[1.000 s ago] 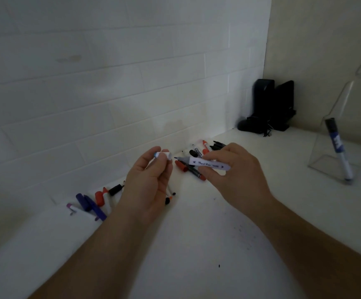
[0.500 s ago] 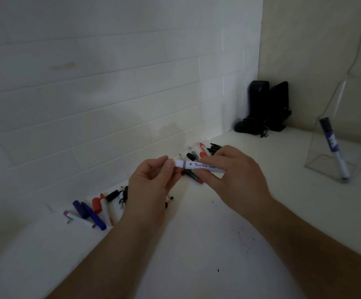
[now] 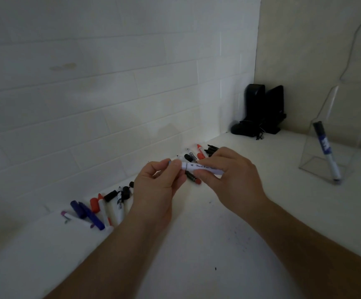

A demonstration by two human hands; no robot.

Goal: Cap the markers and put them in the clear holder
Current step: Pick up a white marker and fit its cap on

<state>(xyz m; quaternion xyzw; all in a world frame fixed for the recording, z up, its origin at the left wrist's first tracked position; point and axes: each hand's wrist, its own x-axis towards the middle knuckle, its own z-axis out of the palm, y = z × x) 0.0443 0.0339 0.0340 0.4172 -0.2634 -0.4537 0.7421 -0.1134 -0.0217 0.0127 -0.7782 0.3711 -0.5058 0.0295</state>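
Right hand grips the marker above the counter; left hand pinches its cap end; a crooked push could jam the cap, leaving it loose for the holder, where 1 pen waits.

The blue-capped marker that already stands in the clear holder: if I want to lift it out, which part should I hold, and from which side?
Probably grip the blue-capped marker at its upper, capped end, coming from above. It leans tilted in the clear holder with its cap near the open top and its lower end at the bottom; the transparent walls block a sideways approach.
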